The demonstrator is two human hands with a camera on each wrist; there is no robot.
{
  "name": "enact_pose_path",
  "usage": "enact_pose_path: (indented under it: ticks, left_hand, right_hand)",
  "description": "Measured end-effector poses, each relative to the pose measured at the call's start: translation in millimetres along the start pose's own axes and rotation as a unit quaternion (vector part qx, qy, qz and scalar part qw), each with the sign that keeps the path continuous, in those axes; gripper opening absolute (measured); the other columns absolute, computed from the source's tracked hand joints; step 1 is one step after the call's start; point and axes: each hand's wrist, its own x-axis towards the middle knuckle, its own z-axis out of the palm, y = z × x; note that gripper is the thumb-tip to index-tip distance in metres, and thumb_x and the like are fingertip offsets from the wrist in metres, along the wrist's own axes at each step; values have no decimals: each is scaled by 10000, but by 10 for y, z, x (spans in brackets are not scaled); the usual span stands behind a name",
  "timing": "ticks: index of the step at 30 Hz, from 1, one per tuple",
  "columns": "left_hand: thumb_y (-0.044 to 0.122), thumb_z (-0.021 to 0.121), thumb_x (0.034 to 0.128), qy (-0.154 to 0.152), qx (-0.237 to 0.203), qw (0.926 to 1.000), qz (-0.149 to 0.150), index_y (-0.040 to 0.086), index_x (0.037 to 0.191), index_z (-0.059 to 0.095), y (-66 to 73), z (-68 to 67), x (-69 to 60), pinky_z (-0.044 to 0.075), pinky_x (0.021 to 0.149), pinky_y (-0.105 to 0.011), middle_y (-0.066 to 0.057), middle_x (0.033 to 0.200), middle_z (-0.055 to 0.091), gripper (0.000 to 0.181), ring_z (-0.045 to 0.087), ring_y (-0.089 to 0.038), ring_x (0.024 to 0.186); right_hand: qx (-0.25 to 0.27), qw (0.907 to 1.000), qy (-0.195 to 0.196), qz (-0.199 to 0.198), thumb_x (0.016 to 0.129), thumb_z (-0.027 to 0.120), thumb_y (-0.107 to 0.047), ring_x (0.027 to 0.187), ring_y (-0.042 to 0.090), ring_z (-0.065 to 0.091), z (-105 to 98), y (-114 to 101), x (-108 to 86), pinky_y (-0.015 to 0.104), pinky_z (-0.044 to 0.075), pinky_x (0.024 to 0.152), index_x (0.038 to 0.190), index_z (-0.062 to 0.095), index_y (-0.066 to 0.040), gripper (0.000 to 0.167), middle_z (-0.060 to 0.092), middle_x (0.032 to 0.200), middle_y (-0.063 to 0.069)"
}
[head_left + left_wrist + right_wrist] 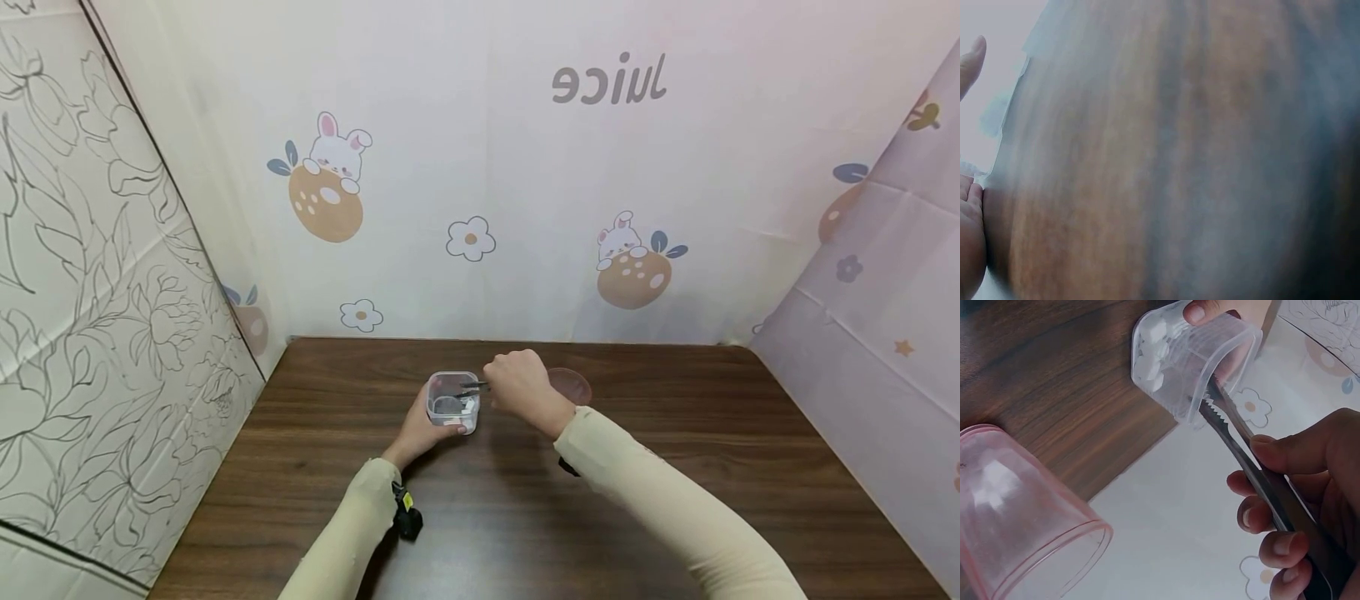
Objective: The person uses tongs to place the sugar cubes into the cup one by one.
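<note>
My left hand point(420, 429) holds a clear plastic container point(437, 393) on the table, fingers and thumb about its sides. Small white block-like pieces point(1152, 353) lie at its bottom. With my right hand point(522, 387) I grip metal tongs point(1244, 465) with serrated edges, thumb on one arm and fingers on the other. The tongs' tips reach into the container's mouth, slightly apart, and no piece shows between them. Only the thumb point(969, 65) and some fingers of the left hand appear at the left wrist view's edge.
A see-through pink cup point(1029, 494) stands on the brown wooden table point(675, 500), right of the container and partly behind my right hand in the head view. Printed curtains point(480, 167) hang along the table's back and sides.
</note>
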Motion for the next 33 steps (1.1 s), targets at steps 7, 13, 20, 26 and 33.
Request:
enact_pose_path:
  ticks: [7, 13, 20, 26, 33]
  left_hand:
    - [84, 880, 651, 2, 0, 9998, -199, 32, 1478, 261, -176, 15, 44, 297, 1062, -488, -197, 1441, 380, 1035, 388, -333, 1285]
    - [78, 874, 660, -50, -48, 9998, -162, 27, 1483, 245, -155, 10, 31, 299, 1058, -496, -210, 1449, 363, 1037, 384, -339, 1287]
    - [31, 863, 659, -25, -254, 9997, 5, -3, 1477, 242, -153, 5, 38, 281, 1056, -534, -256, 1439, 356, 1028, 377, -400, 1277]
    - [111, 876, 661, -25, -159, 9997, 172, 7, 1469, 265, -176, -5, 29, 308, 1046, -512, -248, 1418, 383, 1019, 403, -377, 1255]
    - [191, 876, 673, 15, 22, 9991, 423, 12, 1465, 276, -188, -1, 27, 346, 1020, -482, -252, 1375, 415, 1009, 436, -371, 1209]
  right_hand:
    - [-350, 9987, 326, -171, 732, 697, -95, 428, 83, 413, -8, -103, 38, 294, 433, 412, 535, 568, -191, 254, 513, 504, -45]
    - [-459, 9987, 153, -132, 735, 708, -118, 452, 98, 469, -18, -186, 93, 298, 435, 421, 579, 626, -190, 190, 557, 540, -36]
    - [-807, 9955, -488, -35, 750, 770, -297, 452, 65, 388, -86, -277, 199, 264, 401, 400, 643, 654, -192, 189, 495, 524, -54]
    - [-894, 9930, -774, -4, 768, 757, -316, 437, 70, 314, -99, -331, 250, 258, 338, 370, 623, 626, -196, 230, 421, 487, -66]
    - [-1006, 9908, -896, 116, 814, 701, -254, 430, 76, 293, -57, -359, 302, 266, 289, 344, 631, 618, -196, 209, 403, 488, -72]
